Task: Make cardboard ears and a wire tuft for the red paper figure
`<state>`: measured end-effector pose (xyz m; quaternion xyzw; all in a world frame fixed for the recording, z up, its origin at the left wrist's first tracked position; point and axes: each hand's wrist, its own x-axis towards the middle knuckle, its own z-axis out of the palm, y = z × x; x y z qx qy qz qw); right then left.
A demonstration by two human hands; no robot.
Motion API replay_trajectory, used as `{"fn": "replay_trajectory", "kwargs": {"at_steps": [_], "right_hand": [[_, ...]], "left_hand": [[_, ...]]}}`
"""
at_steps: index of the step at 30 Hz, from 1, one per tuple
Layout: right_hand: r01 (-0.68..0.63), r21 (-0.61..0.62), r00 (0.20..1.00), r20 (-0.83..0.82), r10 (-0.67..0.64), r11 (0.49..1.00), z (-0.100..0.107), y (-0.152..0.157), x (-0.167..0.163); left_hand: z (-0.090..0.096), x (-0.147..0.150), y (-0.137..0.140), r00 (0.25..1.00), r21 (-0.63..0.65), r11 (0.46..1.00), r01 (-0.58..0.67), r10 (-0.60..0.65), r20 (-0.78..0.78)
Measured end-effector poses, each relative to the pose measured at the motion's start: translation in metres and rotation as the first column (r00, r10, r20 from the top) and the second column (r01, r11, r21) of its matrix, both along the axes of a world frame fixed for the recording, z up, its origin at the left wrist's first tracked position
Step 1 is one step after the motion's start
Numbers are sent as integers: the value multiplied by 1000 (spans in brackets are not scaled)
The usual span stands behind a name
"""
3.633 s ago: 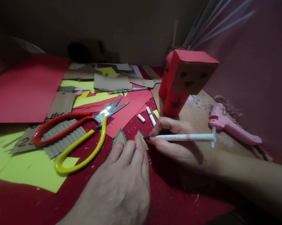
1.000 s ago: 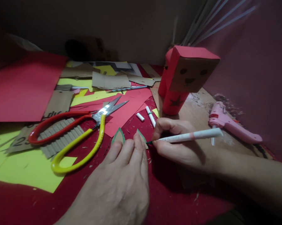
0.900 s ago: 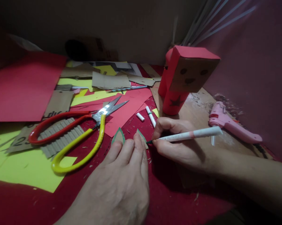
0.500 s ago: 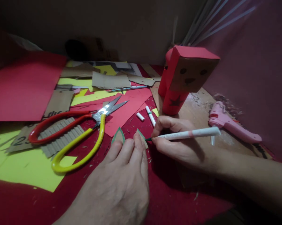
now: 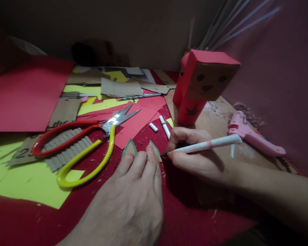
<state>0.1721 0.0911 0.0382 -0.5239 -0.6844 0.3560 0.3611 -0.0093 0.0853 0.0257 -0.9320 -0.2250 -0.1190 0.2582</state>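
My left hand (image 5: 134, 194) lies palm down with its fingers stretched out. Its fingertips press two small pointed cardboard pieces onto the red surface. Green lines the edges of the left cardboard piece (image 5: 130, 148). On the right cardboard piece (image 5: 156, 149), green shows along the slanting side; the fingers cover part of both. Pinched in my right hand (image 5: 192, 152) is a white felt-tip pen (image 5: 215, 142) with a green tip. That tip is at the lower right edge of the right piece; contact cannot be made out clearly.
Large scissors (image 5: 110, 126) with red and yellow handles lie partly open at left. A red box-headed paper figure (image 5: 189, 111) stands beyond my right hand, a pink glue gun (image 5: 253, 135) to its right. A pen cap (image 5: 153, 127), paper sheets and cardboard scraps (image 5: 121, 87) lie around.
My right hand and the felt-tip pen have shifted slightly right, the tip moving down the right cardboard piece's edge. My left hand stays in place.
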Motion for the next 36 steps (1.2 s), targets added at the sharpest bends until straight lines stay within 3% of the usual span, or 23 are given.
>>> {"fn": "replay_trajectory", "kwargs": {"at_steps": [8,18,24,32,36], "right_hand": [[39,55,999,35,-41,998,-1,0,-2],[-12,-27,999,30,12,1000,2,-1,1],[26,23,999,24,-27,999,2,-1,-2],[-16,-60,1000,-5,15,998,5,0,1],[23,-105,999,-38,-27,994,4,0,2]], "left_hand": [[3,-2,0,1000,-2,1000,13,-13,7],[5,-2,-2,1000,-11,1000,11,-11,11],[2,-3,-2,1000,-22,1000,13,-13,10],[5,-4,2,1000,-42,999,18,-17,16],[3,-5,1,1000,-65,998,16,-14,19]]}}
